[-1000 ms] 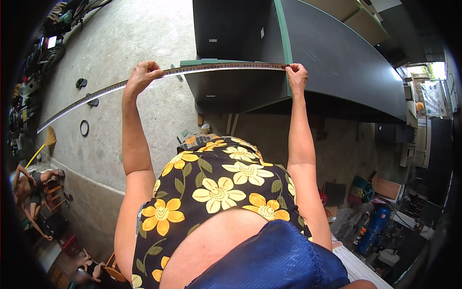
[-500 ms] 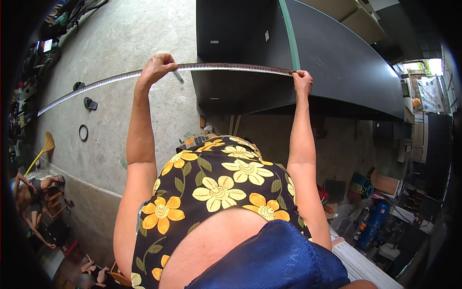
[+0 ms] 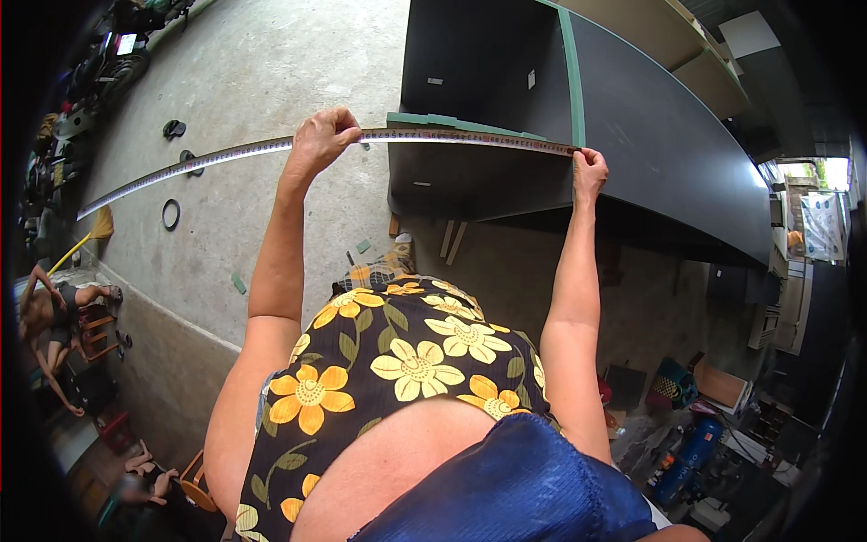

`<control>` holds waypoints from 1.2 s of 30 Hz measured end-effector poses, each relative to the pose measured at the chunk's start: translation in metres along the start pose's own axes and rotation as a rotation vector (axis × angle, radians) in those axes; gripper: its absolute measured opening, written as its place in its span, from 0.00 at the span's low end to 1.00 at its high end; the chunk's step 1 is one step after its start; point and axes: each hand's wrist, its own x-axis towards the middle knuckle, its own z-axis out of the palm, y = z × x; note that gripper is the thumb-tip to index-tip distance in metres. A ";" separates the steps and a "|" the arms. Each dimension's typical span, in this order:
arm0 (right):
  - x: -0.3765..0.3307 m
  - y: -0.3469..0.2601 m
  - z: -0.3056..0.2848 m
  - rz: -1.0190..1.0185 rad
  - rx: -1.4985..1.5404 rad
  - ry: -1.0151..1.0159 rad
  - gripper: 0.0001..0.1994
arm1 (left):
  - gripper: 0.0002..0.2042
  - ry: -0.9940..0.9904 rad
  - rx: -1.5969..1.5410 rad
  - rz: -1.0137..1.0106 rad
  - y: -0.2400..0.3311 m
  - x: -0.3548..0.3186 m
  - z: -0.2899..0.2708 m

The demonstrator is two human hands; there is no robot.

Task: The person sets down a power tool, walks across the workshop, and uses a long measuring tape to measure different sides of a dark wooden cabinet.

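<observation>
A long metal tape measure blade [image 3: 424, 136] stretches across the front of a black cabinet [image 3: 492, 68] that has green edges. My right hand [image 3: 591, 172] pinches the blade's end at the cabinet's green edge strip [image 3: 573, 81]. Farther left, my left hand [image 3: 327, 140] is closed on the blade, just outside the cabinet's left side. From there the blade runs on in a curve over the concrete floor to the far left. The green edge of an inner panel [image 3: 452, 122] shows just above the blade.
On the concrete floor [image 3: 271, 63] lie dark slippers [image 3: 190, 163], a black ring [image 3: 171, 214] and green scraps [image 3: 238, 283]. A broom [image 3: 104, 223] lies by a low wall at left, with people beyond it. A blue cylinder [image 3: 694, 452] stands among clutter at lower right.
The whole scene, hands included, has shifted right and slightly down in the picture. The inner panel's green edge now shows above the blade. Both hands keep their hold.
</observation>
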 end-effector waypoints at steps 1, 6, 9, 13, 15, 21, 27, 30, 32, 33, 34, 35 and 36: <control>0.001 0.003 -0.004 -0.029 0.042 -0.006 0.08 | 0.06 0.012 -0.005 0.015 0.000 -0.005 0.000; -0.018 -0.008 -0.011 -0.078 0.068 0.015 0.09 | 0.07 0.040 -0.069 0.006 -0.006 -0.029 -0.006; -0.036 -0.012 -0.016 -0.073 0.110 0.018 0.09 | 0.06 0.022 -0.071 -0.004 -0.014 -0.040 -0.017; -0.058 -0.026 -0.025 -0.128 0.047 -0.021 0.07 | 0.06 0.023 -0.068 0.068 -0.032 -0.036 -0.027; -0.066 -0.039 -0.029 -0.112 0.042 -0.023 0.07 | 0.06 0.025 -0.087 0.086 -0.039 -0.030 -0.031; -0.103 -0.062 0.001 0.024 0.119 0.002 0.08 | 0.07 -0.077 -0.112 0.127 -0.085 0.015 -0.065; -0.167 -0.097 0.052 0.175 0.196 -0.065 0.07 | 0.07 -0.163 -0.045 0.243 -0.145 0.072 -0.113; -0.199 -0.125 0.078 0.306 0.240 -0.151 0.06 | 0.07 -0.228 0.007 0.281 -0.167 0.108 -0.147; -0.216 -0.139 0.089 0.342 0.231 -0.158 0.05 | 0.07 -0.231 0.039 0.302 -0.173 0.128 -0.162; -0.222 -0.146 0.094 0.347 0.227 -0.151 0.05 | 0.07 -0.248 0.035 0.367 -0.178 0.141 -0.169; -0.228 -0.153 0.100 0.352 0.224 -0.144 0.05 | 0.07 -0.265 0.030 0.432 -0.181 0.152 -0.176; -0.233 -0.162 0.104 0.372 0.208 -0.136 0.04 | 0.07 -0.286 0.031 0.413 -0.182 0.162 -0.180; -0.236 -0.168 0.108 0.379 0.211 -0.124 0.04 | 0.07 -0.294 0.035 0.423 -0.182 0.170 -0.185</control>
